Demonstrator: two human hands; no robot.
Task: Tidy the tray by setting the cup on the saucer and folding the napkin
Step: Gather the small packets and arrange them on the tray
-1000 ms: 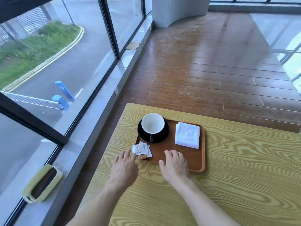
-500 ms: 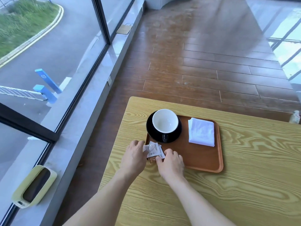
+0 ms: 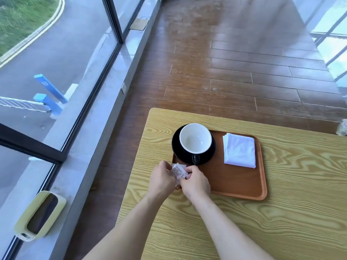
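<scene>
Left hand (image 3: 163, 180) and right hand (image 3: 197, 182) both pinch small white packets (image 3: 178, 172) between their fingertips at the near left corner of the brown tray (image 3: 236, 186). Just beyond them the white-lined cup (image 3: 195, 137) sits on the black saucer (image 3: 176, 147) in the tray's far left corner. The folded napkin (image 3: 239, 150) lies toward the far right corner, on the wooden surface (image 3: 281, 212)

One tray (image 3: 234, 186), one cup (image 3: 195, 137), one saucer (image 3: 175, 147), one folded napkin (image 3: 239, 150), a few packets (image 3: 178, 171), two hands.
</scene>
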